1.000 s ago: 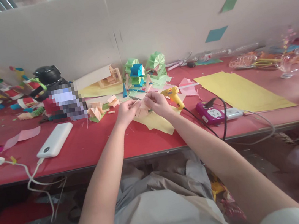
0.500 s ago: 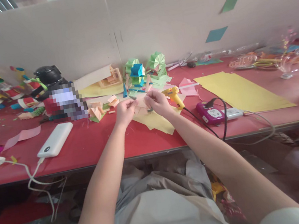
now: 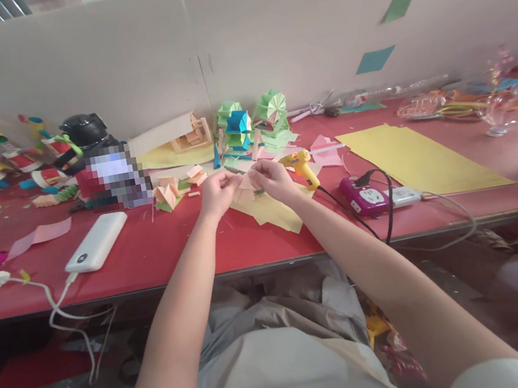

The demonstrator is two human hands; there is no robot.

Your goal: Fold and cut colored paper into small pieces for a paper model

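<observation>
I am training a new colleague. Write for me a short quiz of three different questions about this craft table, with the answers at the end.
1. True or false: both hands pinch the same small peach paper piece.
2. Which tool lies just right of the right hand? A) stapler B) yellow glue gun C) ruler
3. Fill in: the white power bank lies on the ___ table, left of the left hand.

Key: 1 true; 2 B; 3 red.
</observation>
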